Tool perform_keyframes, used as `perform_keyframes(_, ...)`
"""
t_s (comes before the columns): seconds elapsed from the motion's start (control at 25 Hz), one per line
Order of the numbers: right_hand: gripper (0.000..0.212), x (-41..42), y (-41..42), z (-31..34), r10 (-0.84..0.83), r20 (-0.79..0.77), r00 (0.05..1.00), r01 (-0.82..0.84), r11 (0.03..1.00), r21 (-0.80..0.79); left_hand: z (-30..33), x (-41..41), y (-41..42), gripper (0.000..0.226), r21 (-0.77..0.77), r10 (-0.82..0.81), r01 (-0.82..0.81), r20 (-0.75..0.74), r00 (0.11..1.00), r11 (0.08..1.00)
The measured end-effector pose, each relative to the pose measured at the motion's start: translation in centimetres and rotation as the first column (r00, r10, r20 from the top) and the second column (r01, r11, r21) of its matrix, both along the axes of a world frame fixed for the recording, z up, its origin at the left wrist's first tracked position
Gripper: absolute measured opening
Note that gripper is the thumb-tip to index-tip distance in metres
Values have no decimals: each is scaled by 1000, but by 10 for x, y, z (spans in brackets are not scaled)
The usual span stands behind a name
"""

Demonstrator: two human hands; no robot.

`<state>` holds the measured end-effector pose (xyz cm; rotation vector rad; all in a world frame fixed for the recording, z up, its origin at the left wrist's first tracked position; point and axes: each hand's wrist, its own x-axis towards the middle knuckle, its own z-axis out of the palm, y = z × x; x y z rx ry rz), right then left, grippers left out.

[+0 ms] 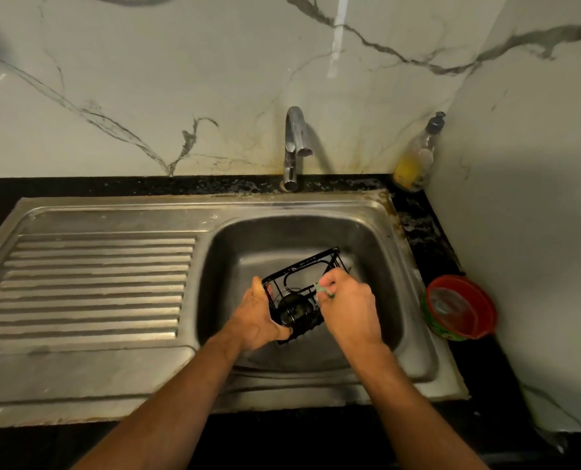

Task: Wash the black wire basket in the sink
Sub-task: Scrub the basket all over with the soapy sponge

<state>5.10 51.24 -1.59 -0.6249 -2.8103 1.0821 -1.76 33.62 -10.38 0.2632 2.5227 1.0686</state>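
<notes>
The black wire basket (302, 276) is held tilted over the middle of the steel sink (377, 239), its open side facing up toward me. My left hand (258, 317) grips the basket's lower left corner from below. My right hand (348, 307) pinches a small green scrubber (325, 290) and presses it against the basket's right edge. The sink drain shows dark through the basket's wires.
A chrome tap (294, 147) rises behind the sink; no water runs from it. A ribbed steel drainboard (88, 283) lies to the left. A soap bottle with yellow liquid (416, 157) stands in the back right corner. A red and green tub (460, 307) sits on the black counter right of the sink.
</notes>
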Motion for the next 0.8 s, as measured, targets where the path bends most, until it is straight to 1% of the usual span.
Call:
perform_keyframes(0.08, 15, -1, 7, 5, -64, 93, 994, 68, 997, -33, 0, 5, 1, 87, -1, -18, 18, -13, 1000, 1000)
perform_keyframes(0.12, 17, -4, 9, 9, -78, 135, 988, 88, 993, -76, 0, 7, 1, 87, 1, -12, 12, -9, 1000, 1000)
perform_keyframes(0.2, 23, -6, 14, 13, -84, 163, 983, 123, 962, -244, 3, 8, -2, 92, 18, 17, -18, 21, 1000, 1000)
perform_keyframes(0.24, 27, -6, 17, 15, -91, 162, 983, 148, 913, -381, 3, 7, -4, 94, 31, 29, -30, 41, 999, 999)
perform_keyframes(0.28, 30, -6, 20, 15, -116, 152, 981, 181, 818, -546, 2, 7, -7, 96, 43, 40, -43, 58, 998, 998)
perform_keyframes(0.32, 32, -5, 24, 17, -163, 136, 977, 211, 685, -697, 1, 7, -10, 98, 59, 52, -56, 68, 996, 997)
perform_keyframes(0.36, 33, -5, 30, 16, -220, 111, 969, 224, 600, -768, -2, 7, -13, 99, 65, 62, -67, 70, 996, 996)
perform_keyframes(0.4, 32, -8, 35, 15, -267, 71, 961, 223, 599, -769, -6, 8, -16, 99, 67, 65, -69, 63, 996, 995)
perform_keyframes(0.44, 31, -11, 37, 15, -274, 28, 961, 215, 683, -698, -8, 10, -18, 97, 61, 55, -58, 51, 997, 996)
perform_keyframes(0.48, 29, -14, 35, 13, -234, -7, 972, 187, 793, -580, -8, 12, -19, 94, 52, 41, -43, 43, 998, 998)
perform_keyframes(0.52, 27, -14, 30, 13, -158, -24, 987, 132, 892, -433, -6, 13, -19, 93, 47, 33, -35, 41, 999, 998)
perform_keyframes(0.56, 23, -14, 24, 10, -88, -33, 996, 75, 955, -287, -5, 13, -19, 94, 54, 29, -31, 39, 999, 998)
perform_keyframes(0.6, 22, -12, 18, 7, -49, -54, 997, 39, 986, -161, -2, 12, -18, 96, 60, 27, -30, 45, 999, 998)
perform_keyframes(0.64, 22, -10, 16, 4, -46, -92, 995, 37, 995, -92, 0, 12, -16, 97, 68, 25, -28, 48, 999, 997)
perform_keyframes(0.68, 23, -8, 18, 5, -66, -122, 990, 55, 995, -87, 2, 12, -15, 97, 61, 24, -27, 52, 998, 998)
perform_keyframes(0.72, 25, -8, 22, 5, -92, -132, 987, 77, 990, -116, 3, 12, -14, 96, 54, 18, -21, 53, 998, 998)
perform_keyframes(0.8, 27, -11, 30, 4, -71, -89, 994, 57, 988, -144, 5, 13, -13, 95, 44, 18, -20, 48, 999, 999)
